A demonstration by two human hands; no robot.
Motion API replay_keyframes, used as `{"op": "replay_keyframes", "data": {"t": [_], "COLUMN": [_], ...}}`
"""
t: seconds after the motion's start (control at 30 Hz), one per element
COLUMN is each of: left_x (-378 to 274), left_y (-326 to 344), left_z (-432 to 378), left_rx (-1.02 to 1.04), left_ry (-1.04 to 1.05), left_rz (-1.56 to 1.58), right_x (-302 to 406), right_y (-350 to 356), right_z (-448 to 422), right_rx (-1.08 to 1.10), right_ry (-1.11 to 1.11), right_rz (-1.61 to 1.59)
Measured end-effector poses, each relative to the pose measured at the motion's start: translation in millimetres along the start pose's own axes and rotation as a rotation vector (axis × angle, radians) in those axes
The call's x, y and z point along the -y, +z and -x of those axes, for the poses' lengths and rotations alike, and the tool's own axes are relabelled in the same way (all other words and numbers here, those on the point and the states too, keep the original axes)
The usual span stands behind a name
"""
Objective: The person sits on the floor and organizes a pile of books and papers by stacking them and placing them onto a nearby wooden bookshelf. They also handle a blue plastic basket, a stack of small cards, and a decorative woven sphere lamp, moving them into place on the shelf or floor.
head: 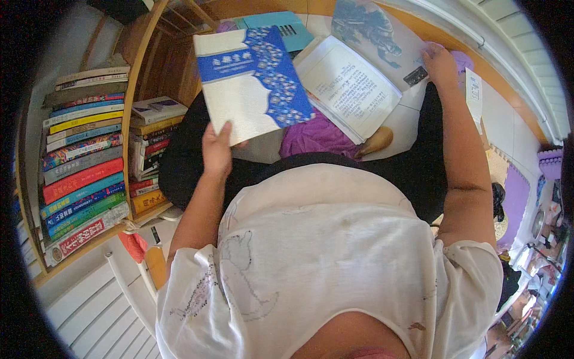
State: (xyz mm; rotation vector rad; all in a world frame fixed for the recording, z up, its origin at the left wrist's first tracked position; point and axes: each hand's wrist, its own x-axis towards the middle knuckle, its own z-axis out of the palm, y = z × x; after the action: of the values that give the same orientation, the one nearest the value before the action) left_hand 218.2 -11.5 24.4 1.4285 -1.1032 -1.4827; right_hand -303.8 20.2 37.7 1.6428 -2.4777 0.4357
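My left hand [217, 150] grips the lower edge of a blue and white booklet [237, 98], thumb on top. The booklet bears writing on a blue band and is held up over my left leg. Before me an open notebook [347, 85] with handwritten pages lies tilted, partly over a purple cloth [314, 134]. Its cover [367, 31], printed with a blue-grey picture, stands folded back. My right hand [438, 65] pinches the cover's right edge; some of the fingertips are hidden.
Left stands a wooden bookshelf [134, 89] with stacked books [83, 170]. A turquoise folder [291, 29] lies behind the booklet. Purple slippers [462, 60] and a white paper [473, 96] are at the right. A brown object [376, 141] pokes out below the notebook.
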Motion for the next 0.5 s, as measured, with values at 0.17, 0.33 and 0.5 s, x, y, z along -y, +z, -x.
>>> {"op": "replay_keyframes", "data": {"t": [0.17,0.33,0.5], "left_x": [25.0,51.5,76.1], "left_y": [62.1,134.8,178.1], "left_z": [6.2,1.8,-11.0], "left_rx": [0.224,0.503,0.710], "left_ry": [-0.147,-0.292,-0.522], "left_rz": [0.093,0.249,0.182], "right_x": [-8.6,-3.2,-8.8], "right_y": [5.4,0.7,11.4], "right_z": [13.1,23.0,30.0], "right_rx": [-0.058,-0.019,-0.091], "right_ry": [0.099,0.107,0.075], "right_rz": [-0.008,-0.132,-0.069]}}
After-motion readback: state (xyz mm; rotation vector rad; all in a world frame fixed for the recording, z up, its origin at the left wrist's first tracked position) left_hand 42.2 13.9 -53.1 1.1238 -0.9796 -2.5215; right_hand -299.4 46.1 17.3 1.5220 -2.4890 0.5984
